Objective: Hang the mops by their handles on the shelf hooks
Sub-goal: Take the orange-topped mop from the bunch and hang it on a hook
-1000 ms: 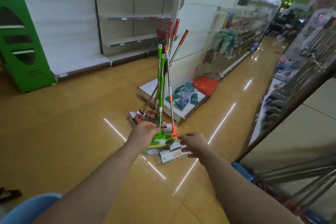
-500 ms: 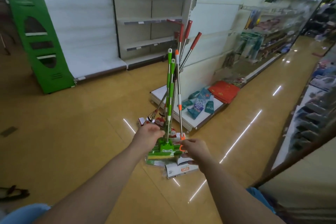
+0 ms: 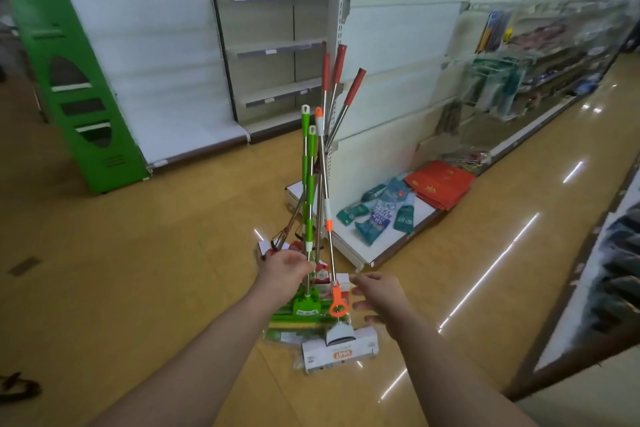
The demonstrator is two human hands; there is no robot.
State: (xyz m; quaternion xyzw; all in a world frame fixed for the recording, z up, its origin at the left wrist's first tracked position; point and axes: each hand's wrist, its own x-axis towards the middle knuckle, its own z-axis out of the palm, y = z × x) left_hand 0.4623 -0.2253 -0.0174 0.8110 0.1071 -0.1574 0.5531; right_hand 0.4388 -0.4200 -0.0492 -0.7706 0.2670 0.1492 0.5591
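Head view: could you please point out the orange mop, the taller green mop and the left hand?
orange mop (image 3: 328, 225), head view, orange shaft sleeve.
taller green mop (image 3: 306, 225), head view, green shaft section.
left hand (image 3: 285, 270), head view, back of hand.

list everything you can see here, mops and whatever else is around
green mops: two, green, upright mid-aisle, gripped low down
orange mop: one, orange and white, upright beside the green ones
red-handled mops: three, red grips, leaning on the shelf end
packets: several, teal, on the shelf's low base
bags: stack, red, right of the packets
stand: one, green, far left
left hand: grips the green mop handles
right hand: fingers spread, beside the orange mop
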